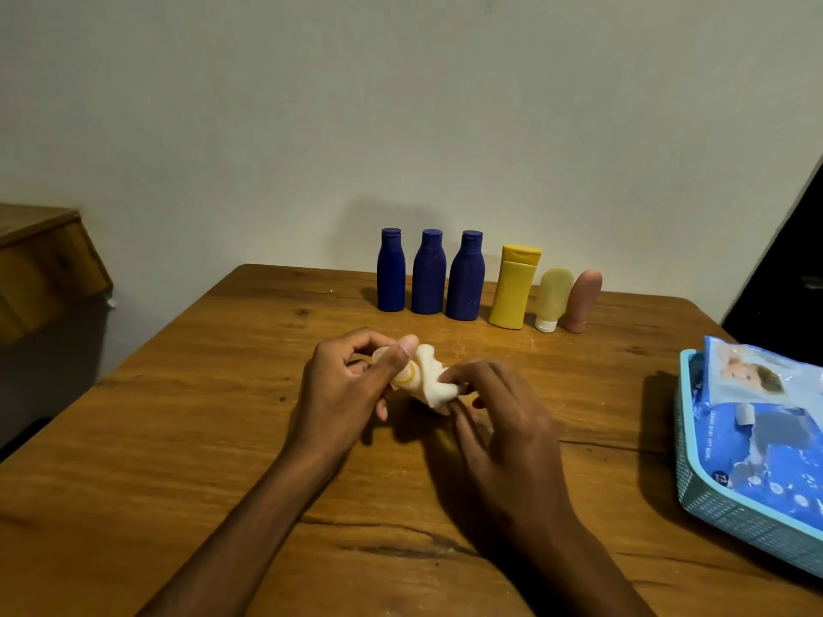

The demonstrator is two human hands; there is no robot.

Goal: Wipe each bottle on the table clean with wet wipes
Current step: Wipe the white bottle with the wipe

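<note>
Holding a small bottle (403, 371) in your left hand (343, 385), fingers curled round it | your right hand (499, 420) pinches a wipe (434, 385) against it | both above the worktop (178, 416), near side of the bottle row (467, 278).

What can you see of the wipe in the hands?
The wipe is white, soft-looking cloth, crumpled into folds. It is bunched around a small pale bottle with a yellow ring mark, held above the table. The right hand pinches the wipe against the bottle; the left hand grips the bottle's other end. Most of the wipe's far side is hidden.
</note>
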